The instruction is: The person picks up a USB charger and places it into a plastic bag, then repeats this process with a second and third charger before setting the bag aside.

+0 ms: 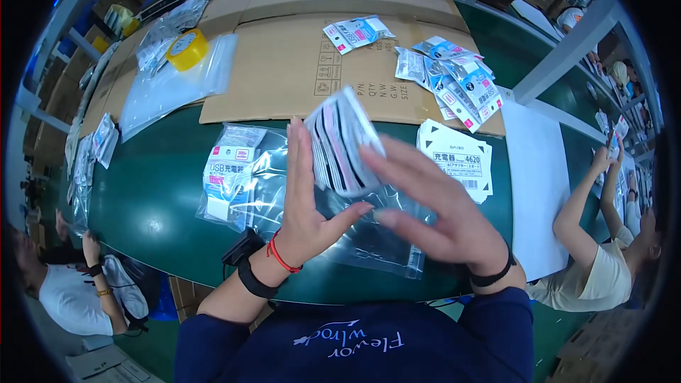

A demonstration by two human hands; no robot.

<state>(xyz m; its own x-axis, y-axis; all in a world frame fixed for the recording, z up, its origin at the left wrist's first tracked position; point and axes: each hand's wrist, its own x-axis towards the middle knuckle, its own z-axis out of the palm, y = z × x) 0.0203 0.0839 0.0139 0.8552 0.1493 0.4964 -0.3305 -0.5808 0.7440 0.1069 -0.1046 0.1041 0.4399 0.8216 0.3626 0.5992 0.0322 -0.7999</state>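
Between my hands a small stack of flat printed packets stands tilted, lined print facing up toward me. My left hand lies along its left side with long straight fingers, thumb stretched out below. My right hand, smeared by motion, touches the stack's right edge with its fingertips. Below them a large clear plastic bag is spread on the green table. On the bag's left part lies a blue-and-white packet. A pile of white printed cards sits right of my right hand.
Flattened cardboard covers the far table, bearing a single packet and a packet heap. Yellow tape rests on clear bags. Co-workers sit at left and right; a grey post rises at right.
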